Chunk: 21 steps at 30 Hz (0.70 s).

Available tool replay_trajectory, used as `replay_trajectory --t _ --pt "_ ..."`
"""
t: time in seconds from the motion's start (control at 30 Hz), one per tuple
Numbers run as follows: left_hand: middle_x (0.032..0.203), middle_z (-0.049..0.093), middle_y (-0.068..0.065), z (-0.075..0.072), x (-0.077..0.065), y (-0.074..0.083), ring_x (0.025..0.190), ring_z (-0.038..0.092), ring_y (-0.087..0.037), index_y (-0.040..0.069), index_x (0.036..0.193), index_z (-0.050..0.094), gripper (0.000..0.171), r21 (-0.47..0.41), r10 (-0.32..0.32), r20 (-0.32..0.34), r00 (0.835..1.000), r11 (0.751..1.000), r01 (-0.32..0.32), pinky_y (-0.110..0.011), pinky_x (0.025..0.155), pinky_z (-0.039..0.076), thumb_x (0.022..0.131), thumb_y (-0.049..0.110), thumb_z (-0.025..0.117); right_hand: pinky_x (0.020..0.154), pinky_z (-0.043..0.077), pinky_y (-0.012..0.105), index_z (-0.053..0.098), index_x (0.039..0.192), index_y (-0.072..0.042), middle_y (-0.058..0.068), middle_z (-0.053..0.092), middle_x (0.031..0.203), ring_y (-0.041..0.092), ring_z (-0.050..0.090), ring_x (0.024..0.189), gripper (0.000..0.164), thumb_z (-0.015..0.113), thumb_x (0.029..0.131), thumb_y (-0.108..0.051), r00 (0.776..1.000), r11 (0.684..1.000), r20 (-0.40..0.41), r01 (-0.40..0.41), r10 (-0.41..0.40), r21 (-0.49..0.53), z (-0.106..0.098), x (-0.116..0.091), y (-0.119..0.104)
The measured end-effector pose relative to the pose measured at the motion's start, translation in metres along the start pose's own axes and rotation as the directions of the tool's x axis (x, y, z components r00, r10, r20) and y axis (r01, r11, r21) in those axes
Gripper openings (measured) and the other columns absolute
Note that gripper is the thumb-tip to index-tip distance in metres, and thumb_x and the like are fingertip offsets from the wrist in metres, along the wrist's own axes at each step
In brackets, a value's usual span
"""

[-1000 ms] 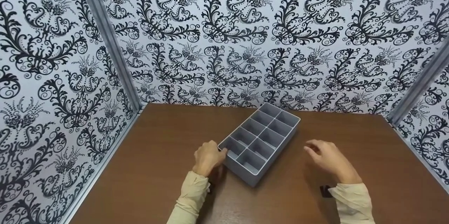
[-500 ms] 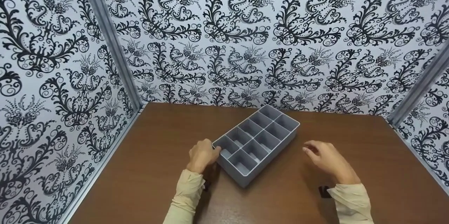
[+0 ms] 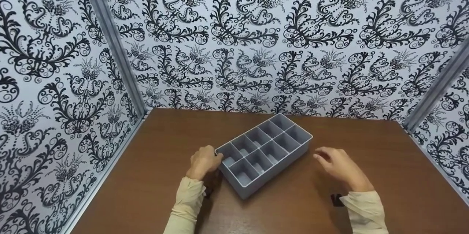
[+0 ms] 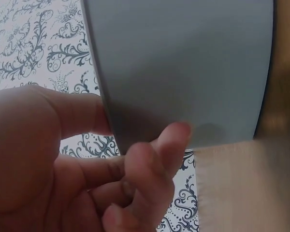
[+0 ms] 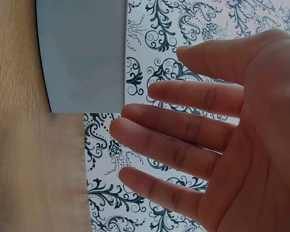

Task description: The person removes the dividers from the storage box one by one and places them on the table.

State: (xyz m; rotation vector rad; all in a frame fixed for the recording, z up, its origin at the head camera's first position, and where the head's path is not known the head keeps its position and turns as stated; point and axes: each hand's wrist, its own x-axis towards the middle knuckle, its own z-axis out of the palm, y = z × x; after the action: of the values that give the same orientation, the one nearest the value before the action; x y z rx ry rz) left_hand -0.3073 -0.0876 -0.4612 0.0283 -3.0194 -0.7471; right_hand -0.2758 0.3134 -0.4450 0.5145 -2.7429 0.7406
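Observation:
A grey divided storage box (image 3: 273, 171) with two rows of square compartments stands at a slant on the table. My left hand (image 3: 205, 161) grips its near left corner, thumb over the rim. Seen in the left wrist view, the fingers (image 4: 171, 137) curl at the outer side of the box wall (image 4: 183, 63). Apart from the box, at its right, my right hand (image 3: 340, 166) hovers with relaxed fingers. In the right wrist view its fingers (image 5: 183, 140) are spread and hold nothing, with the box's grey side (image 5: 84, 58) beyond them.
The brown wooden table (image 3: 165, 135) is bounded by patterned black-and-white walls (image 3: 256, 43) at the back and sides. Grey metal posts (image 3: 113, 43) stand at the corners. A small black object (image 3: 336, 200) shows beside the right sleeve.
My left hand has moved left, pulling the near end of the box with it. The box has turned to lie more crosswise. My right hand has barely moved.

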Motion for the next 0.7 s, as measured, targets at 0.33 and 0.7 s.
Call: replay_trajectory --t 0.33,0.7 --pt "0.089 0.070 -0.016 -0.005 0.003 -0.011 0.084 0.068 -0.035 0.006 0.076 0.065 0.029 -0.014 0.062 0.026 0.998 0.998 -0.062 -0.054 0.071 0.051 0.089 0.031 0.062 0.081 0.056 0.047 0.071 0.106 0.001 0.013 0.073 0.099 0.027 0.069 0.088 0.018 0.066 0.093 -0.011 0.999 1.000 -0.043 0.027 -0.027 -0.003 0.001 0.000 -0.002" --pt "0.072 0.060 -0.005 -0.004 0.008 -0.021 0.067 0.054 -0.021 0.013 0.066 0.058 0.028 -0.034 0.175 0.052 0.983 0.984 -0.173 -0.043 0.060 0.046 0.090 0.027 0.060 0.067 0.054 0.034 0.072 0.093 -0.002 0.002 0.066 0.082 0.014 0.060 0.073 0.006 0.070 0.088 -0.005 0.987 0.994 -0.116 0.107 -0.110 -0.037 0.003 0.000 -0.002"
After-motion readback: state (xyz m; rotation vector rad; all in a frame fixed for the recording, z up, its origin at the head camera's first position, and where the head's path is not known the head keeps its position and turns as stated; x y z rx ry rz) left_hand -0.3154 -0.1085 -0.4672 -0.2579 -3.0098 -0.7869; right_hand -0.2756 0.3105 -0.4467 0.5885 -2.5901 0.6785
